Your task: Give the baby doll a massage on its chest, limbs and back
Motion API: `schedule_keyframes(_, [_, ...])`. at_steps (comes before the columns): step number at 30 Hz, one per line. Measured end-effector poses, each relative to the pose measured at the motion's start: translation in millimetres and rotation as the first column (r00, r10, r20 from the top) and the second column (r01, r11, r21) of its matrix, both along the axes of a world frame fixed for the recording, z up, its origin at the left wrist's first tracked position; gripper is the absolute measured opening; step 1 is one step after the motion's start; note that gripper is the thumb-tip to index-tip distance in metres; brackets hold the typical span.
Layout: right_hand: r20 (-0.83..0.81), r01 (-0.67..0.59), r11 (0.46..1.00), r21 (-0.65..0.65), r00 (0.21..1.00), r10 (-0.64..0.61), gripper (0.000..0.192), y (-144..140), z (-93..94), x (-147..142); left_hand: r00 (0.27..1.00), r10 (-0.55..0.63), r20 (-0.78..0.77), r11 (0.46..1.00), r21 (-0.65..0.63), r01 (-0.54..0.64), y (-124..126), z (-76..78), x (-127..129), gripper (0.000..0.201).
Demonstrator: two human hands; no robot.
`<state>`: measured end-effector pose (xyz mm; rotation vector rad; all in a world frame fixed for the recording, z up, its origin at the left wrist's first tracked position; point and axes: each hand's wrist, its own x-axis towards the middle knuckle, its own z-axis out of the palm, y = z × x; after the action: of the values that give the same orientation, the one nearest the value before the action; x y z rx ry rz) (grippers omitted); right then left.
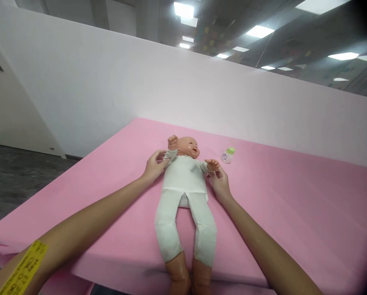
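Note:
A baby doll [186, 176] in a white cloth suit lies on its back on the pink-covered table [109, 172], head away from me and bare lower legs toward me. Its head is turned to the right and both its arms are raised. My left hand [155, 166] is closed around its upper arm on the left, with the fingertips partly hidden behind the sleeve. On the other side, my right hand [220, 184] grips the doll's arm just below its small hand. Right of the head lies a small baby bottle [227, 155] with a green cap, touched by neither hand.
A white wall [94, 78] stands behind the table, with a dark reflective pane [263, 45] above it. At the left is a pale door [11, 102] over a dark floor [20, 176]. The table's front edge is close to me.

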<state>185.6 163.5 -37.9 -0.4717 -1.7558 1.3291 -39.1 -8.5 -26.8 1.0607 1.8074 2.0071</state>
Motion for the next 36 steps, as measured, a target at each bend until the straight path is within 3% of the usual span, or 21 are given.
schedule_keyframes(4, [-0.066, 0.063, 0.978, -0.197, 0.995, -0.077, 0.036, 4.4, -5.3, -2.9, 0.992, 0.033, 0.122, 0.999, 0.015, -0.036, 2.0, -2.7, -2.5, 0.044])
schedule_keyframes(9, [-0.116, 0.053, 0.968, -0.244, 0.99, -0.084, 0.04, 10.3, -11.5, -4.0, 0.986, 0.039, 0.161, 0.999, 0.025, -0.043, 3.1, -4.6, -3.0, 0.047])
schedule_keyframes(13, [-0.108, 0.071, 0.99, -0.122, 0.991, -0.084, 0.039, 6.1, -8.8, -2.4, 0.991, 0.053, 0.124, 0.998, 0.017, -0.056, 2.3, -4.1, -1.2, 0.052])
schedule_keyframes(17, [-0.042, 0.049, 0.995, 0.087, 0.998, -0.045, 0.042, -2.5, -3.4, 0.3, 0.996, 0.058, -0.061, 0.998, -0.011, -0.059, -0.1, -0.2, 2.4, 0.041])
schedule_keyframes(20, [0.043, -0.013, 0.958, 0.288, 0.999, 0.001, 0.037, -6.0, -0.2, 2.3, 0.966, 0.021, -0.257, 0.999, -0.024, -0.028, -2.8, 4.2, 7.4, 0.024])
schedule_keyframes(22, [0.073, -0.037, 0.923, 0.382, 0.997, 0.01, 0.038, -6.6, 1.4, 3.3, 0.929, 0.016, -0.37, 0.999, -0.027, -0.028, -4.2, 6.7, 10.9, 0.023])
schedule_keyframes(32, [0.069, -0.064, 0.908, 0.414, 0.997, 0.039, 0.05, -5.5, 2.1, 3.7, 0.914, 0.016, -0.406, 0.999, -0.03, -0.031, -6.7, 9.3, 13.7, 0.026])
schedule_keyframes(36, [0.075, -0.056, 0.9, 0.432, 0.997, 0.026, 0.052, -3.3, 1.6, 4.4, 0.923, -0.066, -0.38, 0.998, -0.046, 0.052, -7.0, 7.1, 8.7, 0.026])
